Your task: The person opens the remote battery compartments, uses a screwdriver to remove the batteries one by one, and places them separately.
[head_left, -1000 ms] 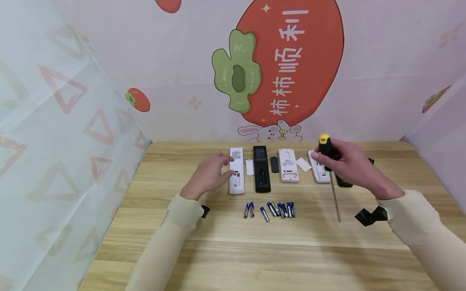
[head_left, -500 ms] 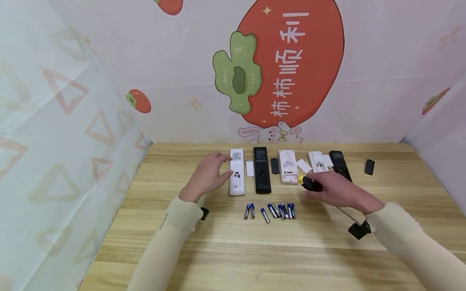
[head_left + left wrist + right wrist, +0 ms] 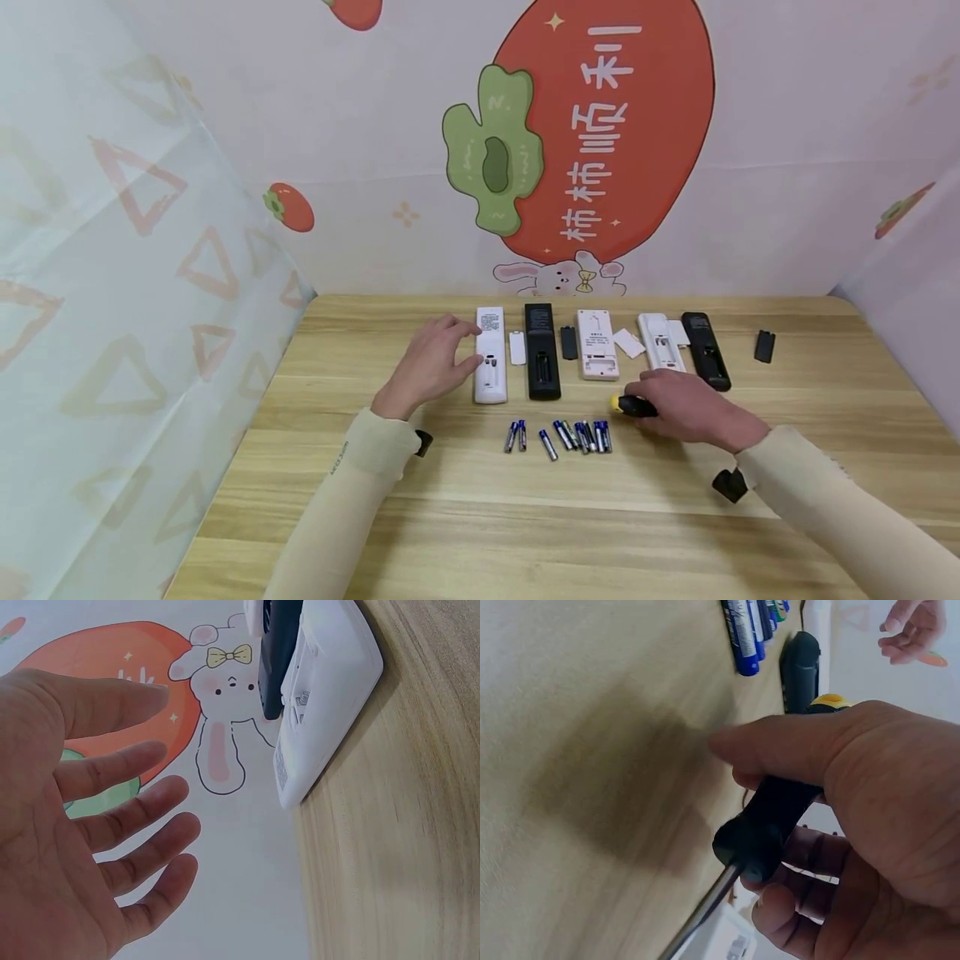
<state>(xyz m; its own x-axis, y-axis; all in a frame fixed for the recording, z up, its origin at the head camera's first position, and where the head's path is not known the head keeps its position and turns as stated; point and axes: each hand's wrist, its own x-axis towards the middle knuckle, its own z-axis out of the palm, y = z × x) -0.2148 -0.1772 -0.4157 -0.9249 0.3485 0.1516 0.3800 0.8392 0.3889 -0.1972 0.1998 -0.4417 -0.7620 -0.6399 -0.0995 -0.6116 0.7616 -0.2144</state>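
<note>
My right hand (image 3: 678, 406) grips the black handle of a screwdriver (image 3: 769, 814) with a yellow end. Its metal shaft (image 3: 705, 906) shows in the right wrist view but is hidden in the head view. The hand is low over the table, right of several blue and silver batteries (image 3: 576, 436). My left hand (image 3: 429, 360) holds nothing; its fingers are spread and relaxed beside a white remote control (image 3: 491, 385). That remote lies back up with its battery compartment uncovered. In the left wrist view the palm of the left hand (image 3: 75, 825) is bare.
Along the back of the wooden table (image 3: 525, 517) lie a black remote (image 3: 542, 333), a pale pink one (image 3: 597, 342), another white one (image 3: 660, 337) and another black one (image 3: 705, 350). Loose covers lie among them, with a black cover (image 3: 765, 346) at far right. A printed cloth wall (image 3: 375, 167) stands behind.
My right hand has come down and left from above the white remote on the right. The screwdriver has swung from nearly upright to lying low with its yellow end leftward. The left hand stays put.
</note>
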